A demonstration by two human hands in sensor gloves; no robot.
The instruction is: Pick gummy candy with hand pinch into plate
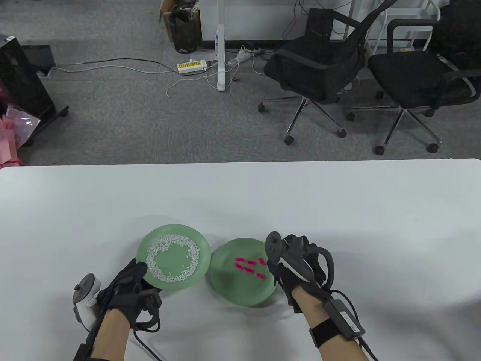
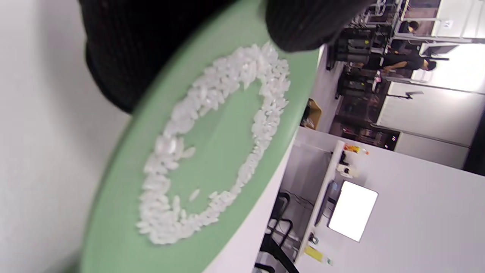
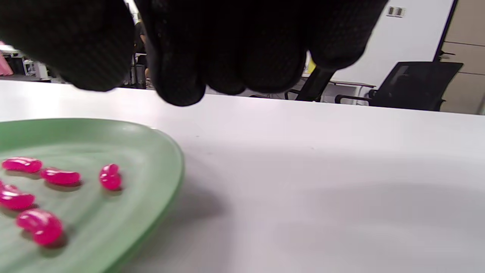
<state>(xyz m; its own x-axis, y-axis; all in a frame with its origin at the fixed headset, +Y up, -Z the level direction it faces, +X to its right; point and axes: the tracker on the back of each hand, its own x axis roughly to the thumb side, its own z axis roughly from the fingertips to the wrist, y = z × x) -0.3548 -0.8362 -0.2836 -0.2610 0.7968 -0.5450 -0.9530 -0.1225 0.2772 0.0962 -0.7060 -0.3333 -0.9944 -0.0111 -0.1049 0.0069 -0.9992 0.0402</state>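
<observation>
Two green plates sit on the white table. The right plate [image 1: 229,293] holds several pink gummy candies [image 1: 248,265], also in the right wrist view [image 3: 60,177] on the plate [image 3: 166,151]. My right hand [image 1: 274,263] hovers at that plate's right rim; its thumb and fingers [image 3: 182,76] hang slightly apart and hold nothing I can see. The left plate [image 1: 176,229] carries a ring of white grains [image 1: 188,244]. My left hand [image 1: 141,269] grips its near-left rim, thumb on top [image 2: 303,22], fingers [image 2: 125,57] underneath.
The table [image 1: 338,225] stretches wide to the right and back, its far edge [image 1: 240,161] ahead. Beyond it are grey carpet, two black office chairs [image 1: 319,71] and cables on the floor.
</observation>
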